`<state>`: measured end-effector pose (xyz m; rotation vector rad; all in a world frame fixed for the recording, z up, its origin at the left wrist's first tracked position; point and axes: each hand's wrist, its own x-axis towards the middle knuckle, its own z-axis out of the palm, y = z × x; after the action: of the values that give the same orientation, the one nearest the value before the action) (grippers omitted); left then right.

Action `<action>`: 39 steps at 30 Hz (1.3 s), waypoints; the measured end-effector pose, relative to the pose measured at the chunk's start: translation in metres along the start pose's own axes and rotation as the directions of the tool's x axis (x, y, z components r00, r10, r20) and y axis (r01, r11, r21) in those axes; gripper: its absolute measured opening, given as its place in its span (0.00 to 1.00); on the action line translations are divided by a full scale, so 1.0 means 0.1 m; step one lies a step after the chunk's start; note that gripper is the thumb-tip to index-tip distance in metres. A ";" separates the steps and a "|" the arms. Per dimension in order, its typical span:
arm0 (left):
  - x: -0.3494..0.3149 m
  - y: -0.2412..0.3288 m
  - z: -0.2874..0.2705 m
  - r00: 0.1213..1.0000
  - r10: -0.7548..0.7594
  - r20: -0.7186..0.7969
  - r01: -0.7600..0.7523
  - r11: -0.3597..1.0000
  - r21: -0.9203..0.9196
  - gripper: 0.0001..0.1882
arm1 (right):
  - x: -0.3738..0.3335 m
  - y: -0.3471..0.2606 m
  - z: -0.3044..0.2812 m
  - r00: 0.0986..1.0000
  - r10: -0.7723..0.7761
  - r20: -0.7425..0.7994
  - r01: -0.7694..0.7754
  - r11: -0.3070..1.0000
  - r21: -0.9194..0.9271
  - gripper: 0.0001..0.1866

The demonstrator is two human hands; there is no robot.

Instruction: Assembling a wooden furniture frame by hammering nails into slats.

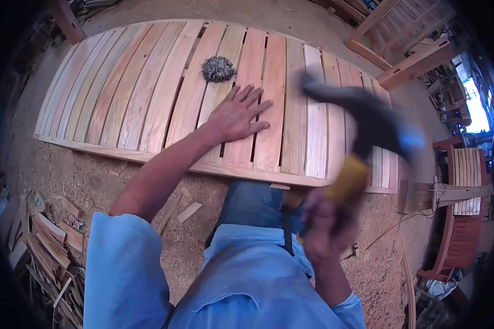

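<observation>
My left hand (239, 116) lies flat on a wooden slatted panel (158, 118), its fingers spread across pale and reddish slats. Just beyond its fingertips sits a bristly grey heap of what look like nails (218, 69). A claw hammer (376, 118) with a dark head and a yellow section on its handle is raised over the right part of the panel, smeared by motion. The handle is wrapped by my right hand (325, 227), which is blurred too. The hammer head hides some slats behind it and touches nothing that I can see.
Scrap wood (52, 241) is piled at lower left, with offcuts and shavings on the dirt floor. Wooden frames (417, 66) stand at the far right. A reddish slatted piece of furniture (461, 247) is on the right, near a wooden beam (461, 193).
</observation>
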<state>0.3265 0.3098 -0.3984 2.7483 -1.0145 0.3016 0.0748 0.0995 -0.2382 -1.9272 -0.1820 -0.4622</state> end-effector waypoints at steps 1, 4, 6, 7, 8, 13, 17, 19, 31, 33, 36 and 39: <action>0.03 0.01 0.02 0.999 -0.002 -0.032 0.001 1.000 -0.027 0.40 | 0.01 -0.03 0.01 0.989 -0.101 -0.110 0.111 0.990 0.089 0.25; 0.15 0.10 0.06 1.000 0.018 -0.022 -0.018 1.000 -0.022 0.41 | -0.32 0.44 -0.07 0.995 0.038 0.092 0.000 0.926 -0.377 0.26; 0.08 0.10 0.05 0.999 0.029 0.025 -0.029 0.999 -0.028 0.42 | -0.29 0.65 0.10 0.844 0.292 0.450 0.006 0.834 -0.552 0.33; 0.07 0.06 0.06 0.999 -0.004 0.036 0.005 0.999 -0.036 0.42 | -0.27 0.64 0.16 0.844 0.279 0.457 0.020 0.836 -0.548 0.33; 0.05 0.03 0.08 0.998 -0.037 0.049 0.039 0.998 -0.043 0.43 | -0.25 0.61 0.19 0.884 0.225 0.410 -0.025 0.898 -0.439 0.34; 0.01 0.06 0.00 1.000 0.018 -0.023 -0.019 0.999 -0.029 0.40 | -0.13 0.18 -0.01 0.999 -0.025 0.026 0.025 1.000 -0.009 0.19; 0.09 0.02 0.04 0.995 0.017 -0.102 -0.023 0.998 -0.061 0.40 | -0.38 0.74 0.08 0.965 0.013 0.260 0.077 0.941 -0.330 0.28; 0.07 0.03 0.03 0.994 0.020 -0.105 -0.027 0.997 -0.073 0.39 | -0.34 0.93 0.18 0.868 0.211 0.449 0.075 0.839 -0.539 0.39; -0.01 0.10 0.07 0.998 0.036 -0.060 -0.040 0.997 -0.069 0.39 | -0.35 0.60 0.28 0.791 0.359 0.495 0.021 0.793 -0.609 0.26; 0.04 0.03 0.08 0.999 0.005 -0.038 -0.007 0.998 -0.059 0.40 | -0.19 0.66 0.30 0.909 0.146 0.390 0.005 0.933 -0.360 0.31; 0.00 0.03 0.09 0.997 0.034 -0.065 -0.036 0.999 -0.032 0.39 | -0.25 0.46 0.15 0.968 -0.093 0.233 0.145 0.965 -0.217 0.28; 0.11 0.05 -0.02 0.992 0.065 -0.109 -0.070 0.996 -0.047 0.38 | -0.31 0.82 0.13 0.911 -0.179 0.372 0.315 0.884 -0.346 0.36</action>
<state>0.3310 0.2993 -0.3932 2.6262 -1.0731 0.4230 0.0771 0.0814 -0.3254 -2.3951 -0.6036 -0.3594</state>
